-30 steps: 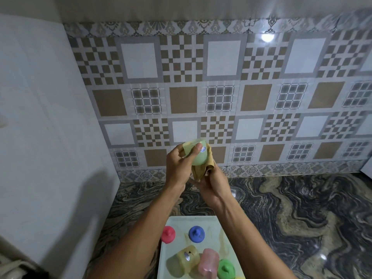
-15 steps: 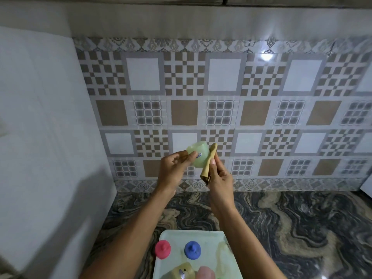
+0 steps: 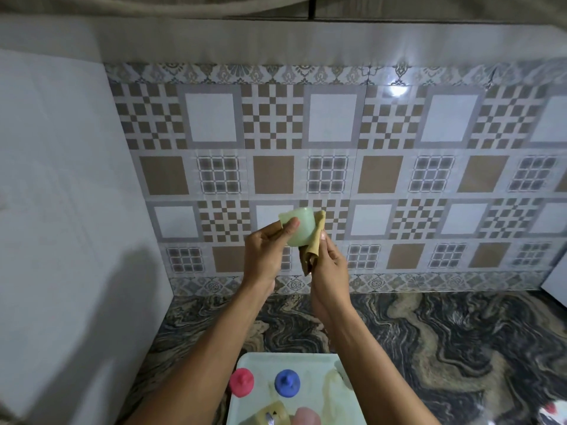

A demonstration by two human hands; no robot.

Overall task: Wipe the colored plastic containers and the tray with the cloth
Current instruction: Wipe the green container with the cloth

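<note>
My left hand (image 3: 266, 253) grips a pale green plastic container (image 3: 301, 227) raised in front of the tiled wall, thumb across its side. A tan cloth (image 3: 316, 245) is pinched in my right hand (image 3: 329, 271) and pressed against the container's right side. Below, a pale tray (image 3: 310, 361) lies on the counter between my forearms. On it stand a red lid (image 3: 241, 382) and a blue lid (image 3: 287, 382). A yellow container (image 3: 273, 415) and a pink one (image 3: 307, 418) show at the bottom edge, cut off.
A dark marbled counter (image 3: 445, 348) spreads to the right of the tray. The patterned tile wall (image 3: 383, 179) stands behind, and a plain white wall (image 3: 61, 210) closes the left side. A small red-and-white object (image 3: 552, 411) sits at the bottom right corner.
Both hands with the green container and cloth have risen in view as the camera tilted up. The cloth moved from wrapping under the container to its right side. Less of the tray shows.
</note>
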